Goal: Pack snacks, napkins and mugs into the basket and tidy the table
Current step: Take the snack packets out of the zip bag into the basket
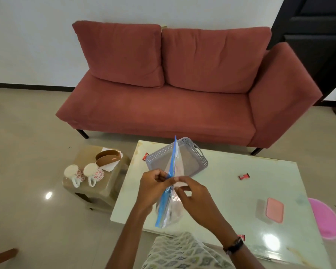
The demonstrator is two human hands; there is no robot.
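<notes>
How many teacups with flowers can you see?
2. Both mugs stand upside down, side by side, on the small stool left of the table: left mug, right mug. None seem hidden.

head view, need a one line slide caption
Both hands pinch a clear zip bag above the table, in front of the grey basket; two mugs wait on the stool.
</notes>
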